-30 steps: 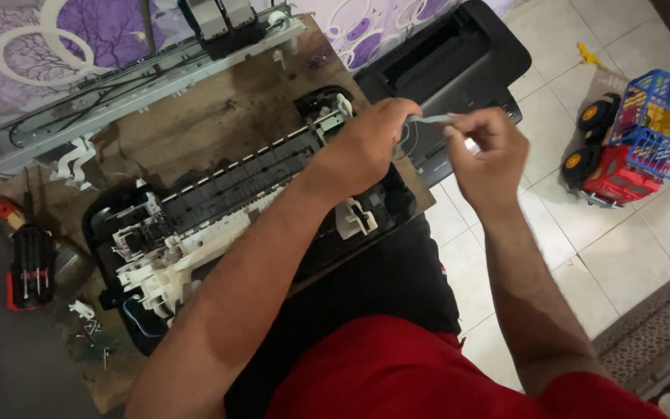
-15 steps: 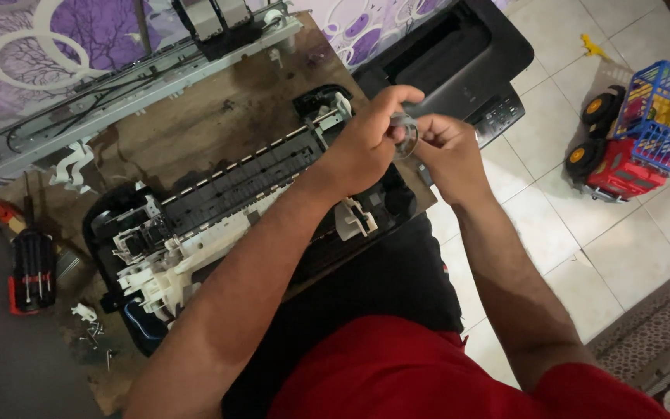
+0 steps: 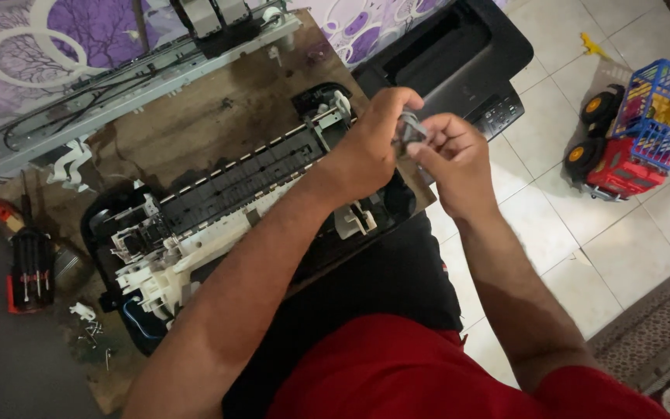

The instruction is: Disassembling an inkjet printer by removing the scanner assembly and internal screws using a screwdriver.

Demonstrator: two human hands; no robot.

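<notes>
The small part (image 3: pixel 410 129) I held was dark grey, hard-looking and irregular, too blurred to make out further. Below it lay the stripped printer chassis (image 3: pixel 219 209), black ribbed plastic over white moulded brackets, resting on a worn brown board (image 3: pixel 195 116) whose right edge ended just under my wrists. Beyond that edge sat the glossy black printer cover (image 3: pixel 459 54) on pale tiles, with room between it and the toy truck (image 3: pixel 630 140). My left hand (image 3: pixel 374 143) and right hand (image 3: pixel 451 159) met above the chassis corner, fingers curled close, pinching the part between them.
</notes>
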